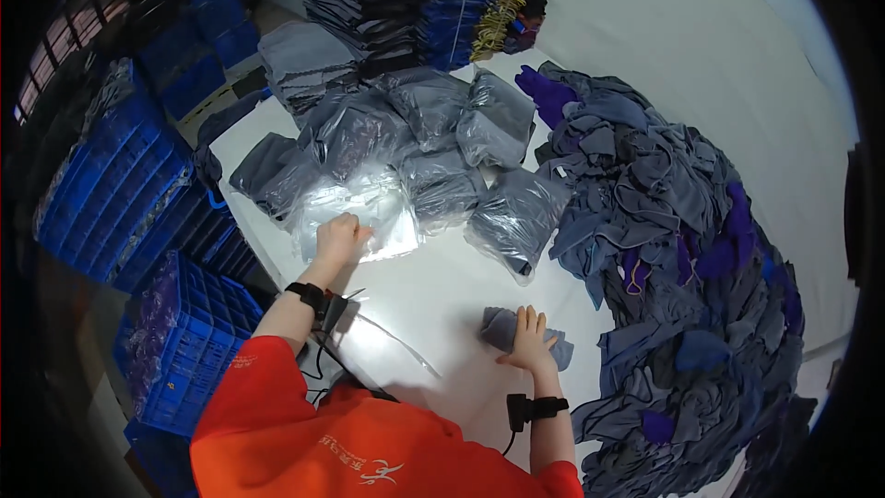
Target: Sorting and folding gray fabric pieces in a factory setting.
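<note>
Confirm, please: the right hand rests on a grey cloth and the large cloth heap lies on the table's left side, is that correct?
Not quite: the head view shows the large cloth heap lying on the right side of the table, not the left. The right hand does rest on a grey cloth.

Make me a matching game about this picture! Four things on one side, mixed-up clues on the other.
Things:
1. Left hand
2. Right hand
3. Crates
4. Big clothes heap

Clues:
A. Blue, left of the table
B. On a small grey cloth
C. Mostly grey, with purple bits
D. On shiny clear plastic

Pairs: 1-D, 2-B, 3-A, 4-C
</note>
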`<action>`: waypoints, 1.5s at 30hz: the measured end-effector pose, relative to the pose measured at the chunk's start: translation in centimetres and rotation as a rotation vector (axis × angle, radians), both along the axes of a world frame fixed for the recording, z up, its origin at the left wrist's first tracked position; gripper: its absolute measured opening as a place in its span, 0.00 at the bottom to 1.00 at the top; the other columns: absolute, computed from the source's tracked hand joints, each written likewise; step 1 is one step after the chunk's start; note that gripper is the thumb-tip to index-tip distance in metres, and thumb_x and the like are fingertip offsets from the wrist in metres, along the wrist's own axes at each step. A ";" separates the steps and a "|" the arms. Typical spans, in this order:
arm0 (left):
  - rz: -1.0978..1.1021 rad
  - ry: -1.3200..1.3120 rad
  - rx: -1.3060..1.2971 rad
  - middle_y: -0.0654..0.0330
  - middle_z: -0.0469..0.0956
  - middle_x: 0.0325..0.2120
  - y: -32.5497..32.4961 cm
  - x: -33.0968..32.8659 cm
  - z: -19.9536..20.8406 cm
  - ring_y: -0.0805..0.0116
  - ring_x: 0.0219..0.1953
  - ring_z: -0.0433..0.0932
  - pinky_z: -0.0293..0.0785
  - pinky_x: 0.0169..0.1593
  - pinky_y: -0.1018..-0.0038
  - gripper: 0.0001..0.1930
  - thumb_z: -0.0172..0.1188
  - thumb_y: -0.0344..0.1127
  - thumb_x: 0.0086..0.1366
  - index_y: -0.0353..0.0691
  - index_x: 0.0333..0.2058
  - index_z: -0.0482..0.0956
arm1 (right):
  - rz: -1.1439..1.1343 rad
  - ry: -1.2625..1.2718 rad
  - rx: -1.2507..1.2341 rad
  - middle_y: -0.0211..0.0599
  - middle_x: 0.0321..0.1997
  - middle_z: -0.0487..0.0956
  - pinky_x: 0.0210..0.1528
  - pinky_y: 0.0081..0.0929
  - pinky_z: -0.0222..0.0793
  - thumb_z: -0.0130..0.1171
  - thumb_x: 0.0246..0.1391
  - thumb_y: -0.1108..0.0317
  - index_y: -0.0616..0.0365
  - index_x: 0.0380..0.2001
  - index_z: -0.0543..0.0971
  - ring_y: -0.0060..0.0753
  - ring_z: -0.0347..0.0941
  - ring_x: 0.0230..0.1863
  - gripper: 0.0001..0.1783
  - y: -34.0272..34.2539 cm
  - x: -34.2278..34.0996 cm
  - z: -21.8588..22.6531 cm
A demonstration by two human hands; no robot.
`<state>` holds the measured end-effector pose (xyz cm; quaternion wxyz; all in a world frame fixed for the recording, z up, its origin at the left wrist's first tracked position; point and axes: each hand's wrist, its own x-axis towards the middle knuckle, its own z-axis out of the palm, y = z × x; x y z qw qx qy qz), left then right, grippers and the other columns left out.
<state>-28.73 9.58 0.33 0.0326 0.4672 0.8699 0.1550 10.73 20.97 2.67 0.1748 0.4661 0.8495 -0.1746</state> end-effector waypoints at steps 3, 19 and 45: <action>-0.063 0.079 0.184 0.51 0.74 0.27 -0.5 -0.1 0.6 0.54 0.31 0.75 0.70 0.31 0.65 0.15 0.61 0.45 0.52 0.38 0.24 0.74 | 0.036 -0.080 -0.003 0.42 0.60 0.53 0.56 0.74 0.40 0.70 0.28 0.59 0.56 0.62 0.45 0.49 0.45 0.64 0.59 0.6 0.1 -1.9; 0.036 -0.484 0.178 0.47 0.75 0.18 0.1 15.9 0.8 0.47 0.24 0.75 0.69 0.30 0.58 0.20 0.56 0.51 0.50 0.36 0.18 0.75 | -0.710 0.970 -0.713 0.34 0.37 0.74 0.42 0.33 0.70 0.67 0.22 0.76 0.56 0.41 0.73 0.35 0.71 0.39 0.32 -3.7 1.3 -6.7; -0.664 -0.478 0.308 0.49 0.75 0.23 2.4 22.1 -2.3 0.48 0.24 0.74 0.71 0.31 0.58 0.09 0.46 0.34 0.61 0.43 0.37 0.74 | -0.281 2.107 -1.617 0.40 0.44 0.74 0.44 0.26 0.70 0.55 0.55 0.65 0.63 0.45 0.70 0.30 0.72 0.41 0.17 -2.0 -1.4 -14.3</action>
